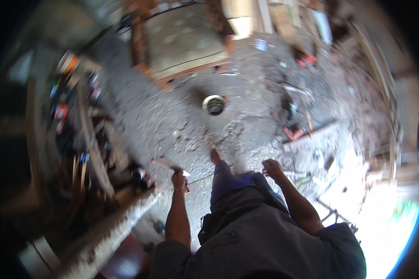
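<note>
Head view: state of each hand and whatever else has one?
left hand: closed on a flat pale piece
right hand: fingers curled, contents unclear
round container: upright on gravel ground, open top
wooden frame: lying flat on the ground

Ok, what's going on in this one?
A person stands on a gritty concrete floor, seen from above, one leg stepping forward. The left hand grips a flat, pale tool; the blur hides what kind. The right hand is loosely closed, and I cannot tell if it holds anything. Ahead lie a round ring and a large framed slab. Clutter lines both sides.
</note>
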The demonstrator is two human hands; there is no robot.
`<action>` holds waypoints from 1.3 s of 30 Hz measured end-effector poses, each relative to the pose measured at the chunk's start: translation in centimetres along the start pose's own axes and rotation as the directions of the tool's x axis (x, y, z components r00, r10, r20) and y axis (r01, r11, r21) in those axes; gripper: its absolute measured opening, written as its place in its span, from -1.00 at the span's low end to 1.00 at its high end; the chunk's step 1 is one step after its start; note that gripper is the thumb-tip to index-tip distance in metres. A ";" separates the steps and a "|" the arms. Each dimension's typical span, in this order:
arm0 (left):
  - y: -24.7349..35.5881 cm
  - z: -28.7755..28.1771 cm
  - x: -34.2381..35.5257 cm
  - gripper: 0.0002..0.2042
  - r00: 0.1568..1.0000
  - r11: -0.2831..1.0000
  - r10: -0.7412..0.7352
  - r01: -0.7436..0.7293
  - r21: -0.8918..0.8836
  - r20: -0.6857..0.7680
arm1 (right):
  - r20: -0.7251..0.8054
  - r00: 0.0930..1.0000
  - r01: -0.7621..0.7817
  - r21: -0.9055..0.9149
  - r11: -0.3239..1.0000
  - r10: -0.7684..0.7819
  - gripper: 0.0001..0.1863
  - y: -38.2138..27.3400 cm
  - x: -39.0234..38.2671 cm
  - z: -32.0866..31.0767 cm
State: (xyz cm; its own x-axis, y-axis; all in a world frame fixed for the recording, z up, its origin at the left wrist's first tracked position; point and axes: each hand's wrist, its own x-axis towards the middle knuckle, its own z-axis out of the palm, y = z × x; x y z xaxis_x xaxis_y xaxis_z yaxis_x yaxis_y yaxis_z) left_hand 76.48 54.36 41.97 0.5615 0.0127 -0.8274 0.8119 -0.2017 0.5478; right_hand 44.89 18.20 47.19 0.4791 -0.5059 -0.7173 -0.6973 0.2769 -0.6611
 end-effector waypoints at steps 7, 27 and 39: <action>1.9 3.0 -0.8 -0.68 0.991 0.926 -0.099 0.059 0.373 0.090 | -0.287 0.948 -0.120 0.086 0.989 0.140 -0.64 7.9 -6.9 0.7; -11.6 9.3 -7.0 -0.64 0.500 -0.074 -0.161 -0.866 0.495 0.851 | -0.329 0.875 -0.379 -0.006 0.925 0.356 -0.70 37.6 -24.4 1.9; -12.4 16.6 -14.4 -0.56 0.811 0.058 -0.133 -0.567 0.822 0.569 | -0.454 0.766 -0.271 0.414 0.869 0.456 -0.63 42.1 -22.4 6.5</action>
State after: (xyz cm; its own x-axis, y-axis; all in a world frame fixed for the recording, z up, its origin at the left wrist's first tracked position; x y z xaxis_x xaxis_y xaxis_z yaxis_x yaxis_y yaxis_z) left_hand 55.70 40.43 45.03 0.2563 -0.5205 -0.8145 -0.4023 -0.8236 0.3998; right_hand 8.32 46.52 34.01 -0.1931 -0.6323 -0.7503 -0.5153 0.7161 -0.4709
